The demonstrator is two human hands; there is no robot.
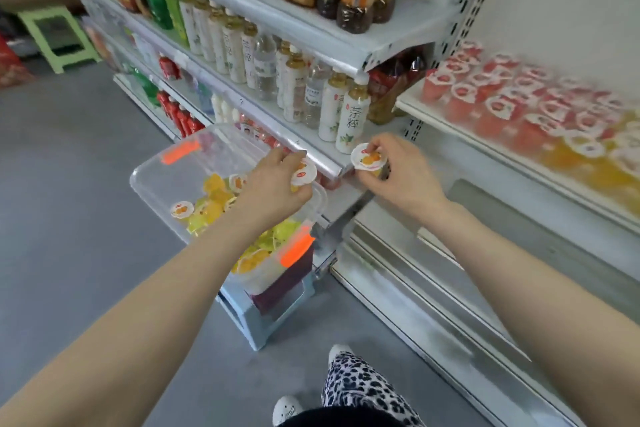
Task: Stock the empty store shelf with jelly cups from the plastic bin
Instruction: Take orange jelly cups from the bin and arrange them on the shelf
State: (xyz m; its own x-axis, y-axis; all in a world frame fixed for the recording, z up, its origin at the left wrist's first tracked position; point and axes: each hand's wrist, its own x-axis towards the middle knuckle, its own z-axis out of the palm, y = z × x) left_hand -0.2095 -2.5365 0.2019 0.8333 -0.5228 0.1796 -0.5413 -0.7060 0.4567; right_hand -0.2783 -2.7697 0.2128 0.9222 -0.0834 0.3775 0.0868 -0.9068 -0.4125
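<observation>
A clear plastic bin (156, 180) with orange latches sits on a pale stool and holds several yellow and orange jelly cups (211, 208). My left hand (273, 184) hovers over the bin's right side and grips a jelly cup (303, 174) with a white lid. My right hand (398, 170) is to the right of the bin, in front of the bottle shelf's edge, and pinches an orange jelly cup (369, 158). On the right, the white shelf (450, 121) carries rows of red cups (491, 104) and, further right, yellow-orange cups (588, 152).
Drink bottles (349, 121) fill the shelves straight ahead and above. The pale blue stool (256, 319) under the bin stands on the grey floor. A lower white shelf (433, 288) runs along the right. A green stool (55, 35) stands far left. My leg and shoes are below.
</observation>
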